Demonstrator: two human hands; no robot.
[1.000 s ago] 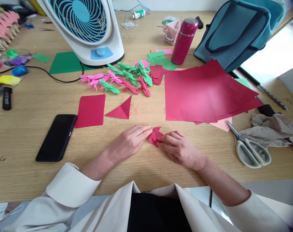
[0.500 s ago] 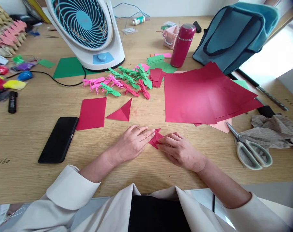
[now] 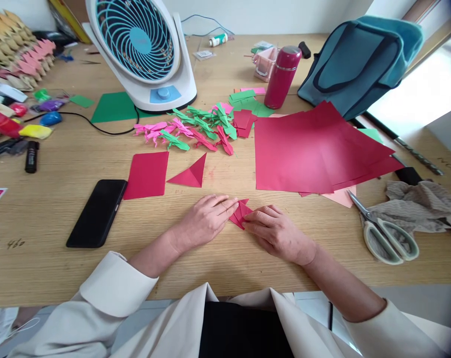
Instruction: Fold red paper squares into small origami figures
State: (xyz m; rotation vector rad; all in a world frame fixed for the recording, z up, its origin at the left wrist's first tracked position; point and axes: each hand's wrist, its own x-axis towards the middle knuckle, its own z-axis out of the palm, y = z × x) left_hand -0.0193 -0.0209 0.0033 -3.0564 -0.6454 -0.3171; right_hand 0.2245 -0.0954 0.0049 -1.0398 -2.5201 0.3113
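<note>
A small piece of folded red paper point(image 3: 241, 214) lies on the wooden table between both hands, with pointed flaps showing. My left hand point(image 3: 206, 219) presses its fingertips on the paper's left side, fingers together. On the right side, my right hand point(image 3: 277, 231) pinches the edge between thumb and bent fingers. Just beyond them rests a red paper triangle point(image 3: 191, 174) with a centre crease. Beside it is a red paper rectangle point(image 3: 147, 175). Farther back lies a pile of folded pink, green and red paper figures point(image 3: 195, 127).
A black phone point(image 3: 97, 214) lies left of my left hand. Scissors point(image 3: 387, 233) and a crumpled cloth point(image 3: 412, 206) are at the right. Large red sheets point(image 3: 296, 154), a red bottle point(image 3: 283, 77), a fan point(image 3: 143, 49) and a blue bag point(image 3: 355, 64) stand or lie farther back.
The head view has tilted slightly, so things at the back and left appear shifted right. Both hands stay almost still on the folded red paper.
</note>
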